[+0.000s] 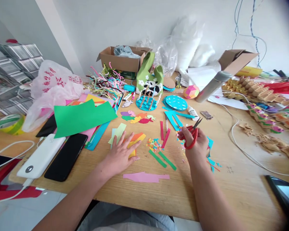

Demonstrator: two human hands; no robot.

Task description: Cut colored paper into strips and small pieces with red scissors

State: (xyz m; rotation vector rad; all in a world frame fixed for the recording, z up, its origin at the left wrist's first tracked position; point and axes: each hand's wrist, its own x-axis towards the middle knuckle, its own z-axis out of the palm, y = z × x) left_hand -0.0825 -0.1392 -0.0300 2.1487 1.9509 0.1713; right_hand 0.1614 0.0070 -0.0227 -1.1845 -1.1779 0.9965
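Note:
My left hand point(121, 155) lies flat with spread fingers on small yellow and orange paper pieces point(136, 138) on the wooden table point(163, 192). My right hand point(195, 144) is closed around red-handled scissors point(192, 134), blades pointing up and away. Between the hands lie green paper strips point(162, 158), red strips point(164, 133) and a heap of tiny coloured scraps point(154, 143). A pink paper cut-out point(145, 176) lies nearer me. Blue paper offcuts point(210, 160) sit by the right wrist.
A green sheet point(82, 117) tops a stack of coloured paper at left, beside a black phone point(66, 156) and a white power bank point(40, 156). Behind are pipe cleaners point(106, 82), a panda craft point(149, 84), blue discs point(175, 102), cardboard boxes point(121, 59), a metal flask point(213, 86) and cables point(240, 146).

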